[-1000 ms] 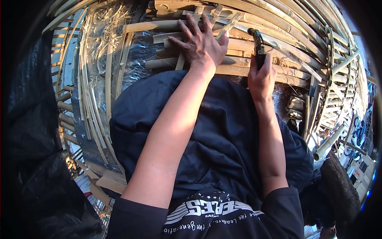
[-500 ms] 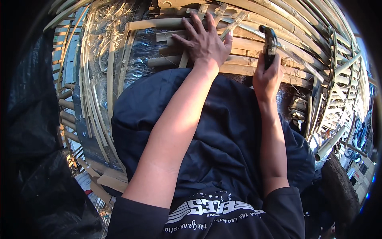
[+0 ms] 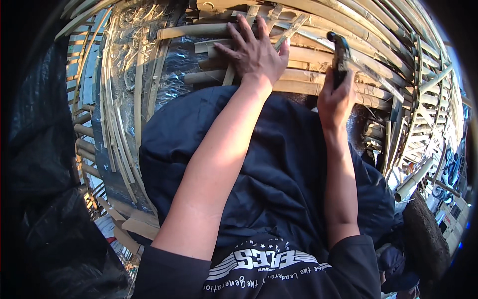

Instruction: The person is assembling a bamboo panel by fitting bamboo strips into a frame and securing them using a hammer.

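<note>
My left hand (image 3: 259,59) lies flat with spread fingers on bamboo slats (image 3: 303,56) laid side by side. Short thin bamboo strips (image 3: 291,31) cross these slats just beyond its thumb. Over on the right, my right hand (image 3: 336,99) is closed around the dark grip of a hammer (image 3: 340,52). The hammer stands roughly upright in my view, its head at the far end above the slats; whether it touches them I cannot tell.
Long bamboo strips (image 3: 113,134) and curled shavings (image 3: 142,45) lie on a shiny sheet at the left. A bamboo lattice (image 3: 423,107) curves along the right. Dark sheeting (image 3: 37,164) hangs at far left, and a thick log (image 3: 425,234) stands at lower right.
My right hand and the hammer have shifted slightly to the right. My left hand stays spread on the slats. A dark bluish shape shows more at the lower right.
</note>
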The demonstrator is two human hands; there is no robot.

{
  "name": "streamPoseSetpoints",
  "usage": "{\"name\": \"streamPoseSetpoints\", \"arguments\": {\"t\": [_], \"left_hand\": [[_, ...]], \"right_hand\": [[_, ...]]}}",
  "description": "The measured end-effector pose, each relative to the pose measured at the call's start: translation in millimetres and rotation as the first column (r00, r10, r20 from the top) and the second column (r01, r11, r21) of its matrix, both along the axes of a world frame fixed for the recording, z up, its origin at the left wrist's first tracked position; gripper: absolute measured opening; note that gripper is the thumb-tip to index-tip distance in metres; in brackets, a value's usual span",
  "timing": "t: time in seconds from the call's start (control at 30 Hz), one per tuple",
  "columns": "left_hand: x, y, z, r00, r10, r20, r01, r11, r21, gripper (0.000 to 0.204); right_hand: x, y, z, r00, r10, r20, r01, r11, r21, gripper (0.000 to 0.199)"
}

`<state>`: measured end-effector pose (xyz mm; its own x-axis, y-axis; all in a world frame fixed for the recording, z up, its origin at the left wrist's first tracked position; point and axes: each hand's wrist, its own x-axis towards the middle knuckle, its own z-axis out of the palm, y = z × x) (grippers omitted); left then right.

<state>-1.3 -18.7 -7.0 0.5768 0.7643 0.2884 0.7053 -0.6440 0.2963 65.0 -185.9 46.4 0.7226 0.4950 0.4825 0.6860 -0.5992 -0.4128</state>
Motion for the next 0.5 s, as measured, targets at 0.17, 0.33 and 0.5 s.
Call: {"name": "streamPoseSetpoints", "arguments": {"t": [0.17, 0.33, 0.5], "left_hand": [[2.5, 0.9, 5.5, 0.999, 0.005, -0.034, -0.005, 1.000, -0.011, 0.082], [4.4, -3.5, 6.7, 1.000, 0.011, -0.001, -0.011, 1.000, -0.001, 0.083], [5.1, -3.8, 10.3, 1.000, 0.031, -0.003, -0.031, 1.000, 0.004, 0.082]], "right_hand": [[-0.3, 3.1, -7.7, 0.995, 0.035, -0.098, -0.046, 0.993, -0.105, 0.028], [-13.1, -5.2, -8.2, 0.984, 0.039, 0.176, -0.063, 0.989, 0.134, 0.040], [-2.8, -2.6, -5.0, 0.994, 0.099, -0.039, -0.097, 0.994, 0.054, 0.031]]}}
